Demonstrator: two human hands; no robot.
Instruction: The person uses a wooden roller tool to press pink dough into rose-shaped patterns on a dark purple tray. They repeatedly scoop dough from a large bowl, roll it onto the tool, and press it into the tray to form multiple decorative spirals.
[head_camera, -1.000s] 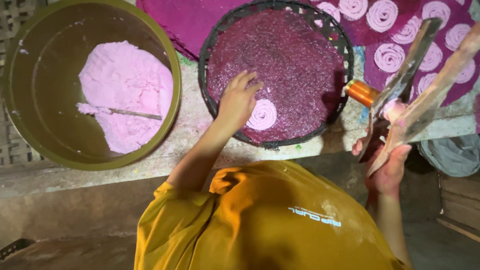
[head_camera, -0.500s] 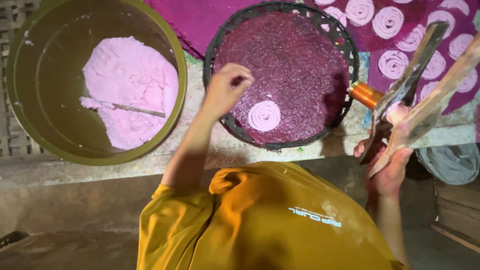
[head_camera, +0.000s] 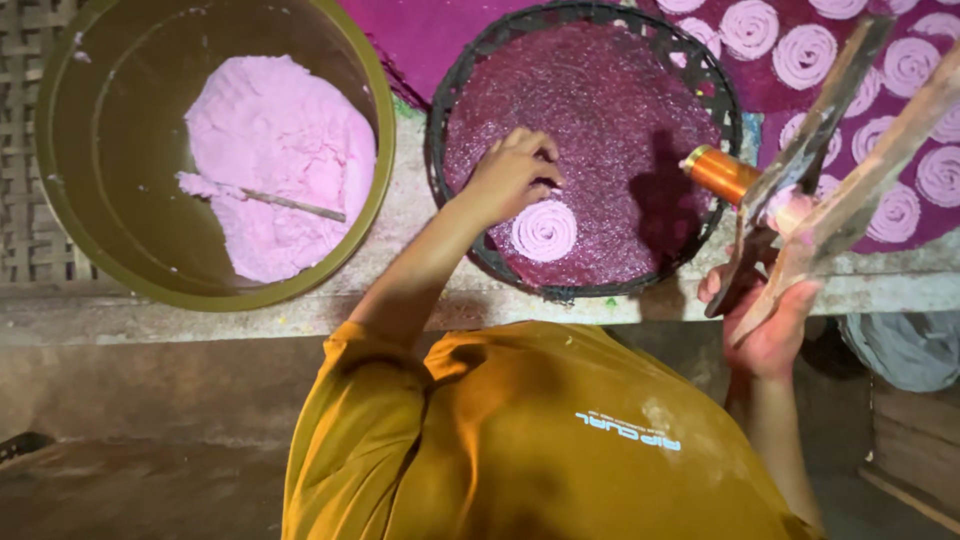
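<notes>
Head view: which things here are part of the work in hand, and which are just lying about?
In use:
left hand
round mesh tray
pink spiral
right hand
wooden press
olive basin
pink dough

Lying about:
woven mat
grey cloth
concrete ledge

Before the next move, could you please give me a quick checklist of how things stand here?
1. Left hand over the tray, by the spiral: ok.
2. Right hand grips the press: ok.
3. Bare room on the tray beyond the one spiral: ok.
4. Dough in the bowl: ok.
5. Dough inside the press: cannot tell.
</notes>
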